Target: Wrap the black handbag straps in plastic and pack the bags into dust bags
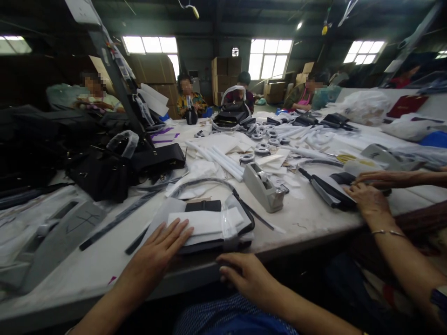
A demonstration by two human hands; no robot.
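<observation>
A black handbag lies on the table in front of me, with its wrapped handle arching behind it. A folded white sheet covers its upper side, and a clear plastic strip runs across the sheet near the right end. My left hand rests flat on the bag's left part, fingertips stretched over the sheet's edge. By the table's front edge, just below the bag, my right hand is loosely bent with thumb and fingers apart and nothing visible in it.
A grey tape dispenser stands behind the bag, and a larger one at left. Black handbags are piled further left. A co-worker's hands touch another bag at right. Several people sit across the table.
</observation>
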